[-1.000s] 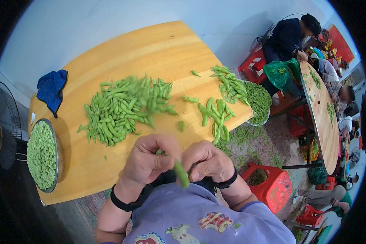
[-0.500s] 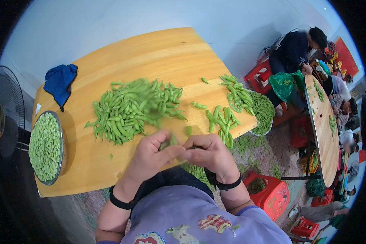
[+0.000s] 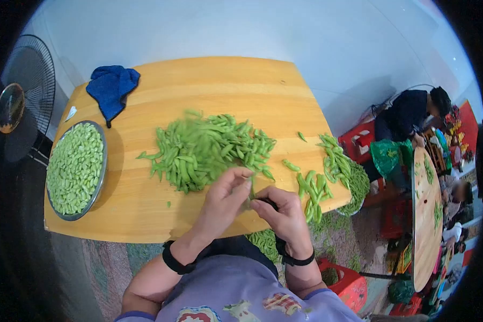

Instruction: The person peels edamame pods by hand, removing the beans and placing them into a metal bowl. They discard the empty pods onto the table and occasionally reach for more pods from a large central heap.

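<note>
At the table's front edge my left hand [image 3: 225, 199] is closed in a pinch, with a green edamame pod [image 3: 254, 185] at its fingertips. My right hand [image 3: 285, 214] meets it there, thumb and fingers closed at the pod's lower end. Something small and dark shows under the right fingers; I cannot make out what it is. Just beyond both hands lies a big heap of edamame pods [image 3: 190, 163], partly blurred. To the right of the hands is a smaller group of pods [image 3: 315, 193]. Both wrists wear black bands.
A metal bowl [image 3: 104, 161] full of shelled green beans [image 3: 75, 169] stands on the table's left end [image 3: 129, 214]. Behind it lies a blue cloth [image 3: 111, 91], with a fan [image 3: 29, 96] beyond. A heaped container [image 3: 359, 188], red stool [image 3: 343, 287] and seated people [image 3: 410, 115] are at right.
The view has shifted, so the table sits further right and lower. My hands have moved slightly apart, and the pod now shows upright between my fingertips.
</note>
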`<state>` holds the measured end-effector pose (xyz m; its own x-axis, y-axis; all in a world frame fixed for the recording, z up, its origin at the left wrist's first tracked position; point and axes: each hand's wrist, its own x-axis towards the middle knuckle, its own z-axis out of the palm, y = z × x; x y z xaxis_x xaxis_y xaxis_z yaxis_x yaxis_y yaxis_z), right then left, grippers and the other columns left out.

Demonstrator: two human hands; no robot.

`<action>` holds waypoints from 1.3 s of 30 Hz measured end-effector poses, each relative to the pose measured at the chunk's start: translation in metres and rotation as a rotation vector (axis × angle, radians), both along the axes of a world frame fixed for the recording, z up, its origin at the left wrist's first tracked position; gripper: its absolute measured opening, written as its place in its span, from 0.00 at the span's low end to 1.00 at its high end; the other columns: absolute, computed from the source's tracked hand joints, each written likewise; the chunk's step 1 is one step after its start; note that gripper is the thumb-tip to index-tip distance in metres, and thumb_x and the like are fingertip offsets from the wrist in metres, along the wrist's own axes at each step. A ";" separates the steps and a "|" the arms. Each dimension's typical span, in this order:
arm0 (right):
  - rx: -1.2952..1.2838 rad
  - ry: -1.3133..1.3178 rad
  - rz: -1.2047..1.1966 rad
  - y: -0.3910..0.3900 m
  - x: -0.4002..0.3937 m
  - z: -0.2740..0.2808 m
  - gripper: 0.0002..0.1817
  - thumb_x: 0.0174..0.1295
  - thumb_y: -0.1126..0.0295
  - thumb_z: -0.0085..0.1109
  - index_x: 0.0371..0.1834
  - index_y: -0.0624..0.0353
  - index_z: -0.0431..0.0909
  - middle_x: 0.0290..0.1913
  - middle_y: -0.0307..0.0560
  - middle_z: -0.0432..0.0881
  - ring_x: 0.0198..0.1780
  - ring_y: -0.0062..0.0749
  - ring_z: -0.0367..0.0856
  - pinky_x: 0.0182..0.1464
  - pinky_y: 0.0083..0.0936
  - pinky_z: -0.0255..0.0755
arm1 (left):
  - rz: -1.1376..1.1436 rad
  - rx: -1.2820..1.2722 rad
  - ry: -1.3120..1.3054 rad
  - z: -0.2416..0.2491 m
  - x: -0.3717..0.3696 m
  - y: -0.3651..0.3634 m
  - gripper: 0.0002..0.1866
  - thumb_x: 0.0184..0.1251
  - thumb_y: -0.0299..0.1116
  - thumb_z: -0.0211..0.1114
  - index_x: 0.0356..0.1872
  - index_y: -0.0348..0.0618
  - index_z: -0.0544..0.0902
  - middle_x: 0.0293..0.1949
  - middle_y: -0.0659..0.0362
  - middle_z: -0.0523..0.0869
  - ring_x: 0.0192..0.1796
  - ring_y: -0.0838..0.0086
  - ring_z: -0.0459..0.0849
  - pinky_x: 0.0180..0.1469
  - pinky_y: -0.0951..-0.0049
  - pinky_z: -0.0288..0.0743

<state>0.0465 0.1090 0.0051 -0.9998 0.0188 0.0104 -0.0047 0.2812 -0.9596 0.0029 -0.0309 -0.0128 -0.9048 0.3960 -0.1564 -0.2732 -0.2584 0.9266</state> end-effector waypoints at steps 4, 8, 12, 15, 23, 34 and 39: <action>0.156 0.113 -0.026 -0.012 -0.005 0.004 0.06 0.51 0.73 0.61 0.27 0.66 0.77 0.16 0.47 0.73 0.18 0.23 0.69 0.21 0.22 0.62 | 0.030 -0.032 0.069 -0.009 -0.007 -0.003 0.08 0.65 0.29 0.52 0.44 0.41 0.72 0.27 0.69 0.72 0.24 0.91 0.68 0.21 0.88 0.62; 0.259 0.207 -0.105 -0.043 -0.018 0.008 0.05 0.51 0.74 0.59 0.24 0.66 0.77 0.15 0.50 0.73 0.16 0.29 0.70 0.21 0.23 0.63 | 0.156 -0.045 0.142 -0.011 -0.016 -0.017 0.09 0.62 0.24 0.50 0.44 0.40 0.70 0.24 0.68 0.71 0.21 0.89 0.67 0.18 0.87 0.61; 0.318 0.225 -0.086 -0.059 -0.032 0.014 0.06 0.52 0.74 0.58 0.23 0.66 0.76 0.16 0.43 0.72 0.18 0.22 0.67 0.21 0.20 0.61 | 0.249 0.006 0.168 -0.011 -0.026 -0.028 0.09 0.63 0.27 0.52 0.44 0.40 0.70 0.26 0.67 0.72 0.21 0.88 0.66 0.19 0.87 0.60; 0.226 0.131 -0.069 -0.061 -0.035 0.015 0.07 0.52 0.72 0.59 0.24 0.66 0.76 0.14 0.46 0.72 0.17 0.23 0.69 0.21 0.22 0.63 | 0.198 0.035 0.017 0.001 -0.024 -0.043 0.09 0.65 0.31 0.54 0.44 0.40 0.71 0.27 0.67 0.72 0.23 0.88 0.67 0.20 0.88 0.61; 0.500 0.372 -0.169 -0.096 -0.035 0.020 0.07 0.52 0.74 0.58 0.21 0.66 0.73 0.19 0.57 0.74 0.21 0.50 0.74 0.24 0.33 0.68 | 0.275 0.185 -0.007 -0.002 -0.020 -0.049 0.09 0.67 0.37 0.54 0.41 0.44 0.71 0.25 0.68 0.72 0.24 0.88 0.68 0.22 0.87 0.63; -0.264 0.032 -0.040 -0.090 -0.038 0.003 0.05 0.56 0.74 0.58 0.32 0.63 0.76 0.21 0.32 0.73 0.22 0.09 0.62 0.23 0.10 0.55 | 0.305 0.392 -0.249 -0.001 -0.020 -0.057 0.06 0.68 0.32 0.53 0.39 0.46 0.76 0.31 0.67 0.77 0.28 0.88 0.75 0.25 0.88 0.71; 0.034 0.302 -0.018 -0.091 -0.030 -0.004 0.06 0.56 0.76 0.58 0.36 0.65 0.76 0.23 0.32 0.72 0.23 0.11 0.63 0.23 0.11 0.58 | 0.426 0.078 0.104 0.002 -0.017 -0.061 0.05 0.65 0.28 0.55 0.39 0.43 0.77 0.30 0.67 0.78 0.26 0.89 0.73 0.23 0.89 0.68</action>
<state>0.0168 0.0177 0.0015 -0.9507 0.0311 0.3084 -0.2834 0.3156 -0.9056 -0.0145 -0.0921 -0.0106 -0.9991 -0.0085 -0.0406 -0.0339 -0.3982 0.9167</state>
